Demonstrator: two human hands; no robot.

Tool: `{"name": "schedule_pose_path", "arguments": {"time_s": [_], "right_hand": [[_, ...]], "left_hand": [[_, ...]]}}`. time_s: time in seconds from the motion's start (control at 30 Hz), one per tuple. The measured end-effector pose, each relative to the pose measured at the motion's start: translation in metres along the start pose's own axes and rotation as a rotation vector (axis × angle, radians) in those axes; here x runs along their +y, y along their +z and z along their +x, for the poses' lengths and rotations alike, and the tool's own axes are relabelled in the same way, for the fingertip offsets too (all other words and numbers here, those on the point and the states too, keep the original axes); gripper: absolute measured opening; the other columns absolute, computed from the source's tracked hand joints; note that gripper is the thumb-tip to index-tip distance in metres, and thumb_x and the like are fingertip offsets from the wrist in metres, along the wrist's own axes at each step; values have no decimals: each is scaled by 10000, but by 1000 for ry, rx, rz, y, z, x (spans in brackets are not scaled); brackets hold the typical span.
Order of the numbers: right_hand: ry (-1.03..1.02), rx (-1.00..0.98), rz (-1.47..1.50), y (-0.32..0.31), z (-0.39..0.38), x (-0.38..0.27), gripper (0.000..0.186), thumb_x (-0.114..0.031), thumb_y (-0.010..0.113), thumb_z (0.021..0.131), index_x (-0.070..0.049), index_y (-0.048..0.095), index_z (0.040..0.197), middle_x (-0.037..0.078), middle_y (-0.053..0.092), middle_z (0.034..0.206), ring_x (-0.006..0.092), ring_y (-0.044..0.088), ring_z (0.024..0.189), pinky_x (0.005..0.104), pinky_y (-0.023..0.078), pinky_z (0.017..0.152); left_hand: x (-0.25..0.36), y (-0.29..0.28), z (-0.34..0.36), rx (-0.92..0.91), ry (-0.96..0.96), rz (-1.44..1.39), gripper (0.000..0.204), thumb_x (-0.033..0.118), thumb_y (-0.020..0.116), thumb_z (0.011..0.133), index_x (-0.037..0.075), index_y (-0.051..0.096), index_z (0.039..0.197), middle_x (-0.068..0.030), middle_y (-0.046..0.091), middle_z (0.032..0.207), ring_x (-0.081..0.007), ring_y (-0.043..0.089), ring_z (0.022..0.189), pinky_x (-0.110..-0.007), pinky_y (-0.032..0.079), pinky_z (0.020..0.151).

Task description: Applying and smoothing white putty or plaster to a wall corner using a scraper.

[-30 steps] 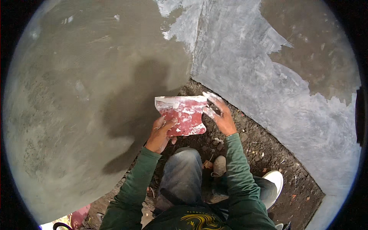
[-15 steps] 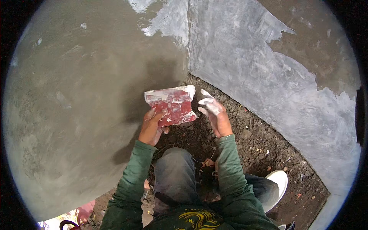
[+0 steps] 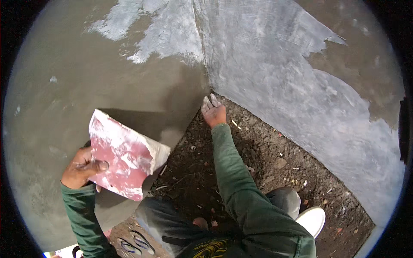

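My left hand (image 3: 82, 168) grips the left edge of a red, slightly curved sheet (image 3: 122, 157), thumb on top and other fingers mostly under it. White putty smears its face and lies thick along its right edge. The sheet is tilted in front of the left wall (image 3: 64, 99). My right hand (image 3: 214, 112) reaches forward to the foot of the wall corner, palm showing and fingers stretched out, with white on the fingertips. Nothing shows in it. Whether its fingertips touch the wall, I cannot tell.
The right wall (image 3: 275, 73) carries a broad pale grey-white coat, with bare darker render at the upper right. Rough soil (image 3: 266, 150) with small debris lies between the walls. My white shoe (image 3: 312, 221) is at the right; a pair of sandals (image 3: 137, 244) lies lower left.
My left hand has carried the red sheet left and nearer, turning it. My right hand has moved away from the sheet, left and forward to the corner.
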State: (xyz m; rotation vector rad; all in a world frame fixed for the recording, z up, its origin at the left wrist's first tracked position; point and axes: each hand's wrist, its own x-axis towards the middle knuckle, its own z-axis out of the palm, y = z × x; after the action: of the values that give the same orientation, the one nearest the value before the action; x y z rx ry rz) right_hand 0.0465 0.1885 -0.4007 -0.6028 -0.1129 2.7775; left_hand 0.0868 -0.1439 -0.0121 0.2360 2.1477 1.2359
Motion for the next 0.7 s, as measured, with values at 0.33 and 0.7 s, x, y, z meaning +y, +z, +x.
{"name": "schedule_pose_path", "arguments": {"time_s": [0.33, 0.7], "right_hand": [[-30, 177, 191, -15, 84, 24, 432, -114, 337, 976, -130, 356, 1407, 134, 485, 1187, 211, 532, 871, 342, 465, 715], [-31, 245, 90, 35, 86, 23, 54, -124, 416, 888, -127, 443, 842, 45, 512, 703, 196, 444, 554, 342, 356, 501]], "left_hand": [[-7, -8, 10, -77, -65, 12, 326, 80, 703, 795, -71, 629, 1075, -86, 685, 979, -166, 623, 865, -300, 478, 777], [-2, -13, 6, -159, -206, 44, 256, 63, 654, 873, -25, 624, 1111, -46, 663, 1008, -130, 583, 906, -300, 463, 806]]}}
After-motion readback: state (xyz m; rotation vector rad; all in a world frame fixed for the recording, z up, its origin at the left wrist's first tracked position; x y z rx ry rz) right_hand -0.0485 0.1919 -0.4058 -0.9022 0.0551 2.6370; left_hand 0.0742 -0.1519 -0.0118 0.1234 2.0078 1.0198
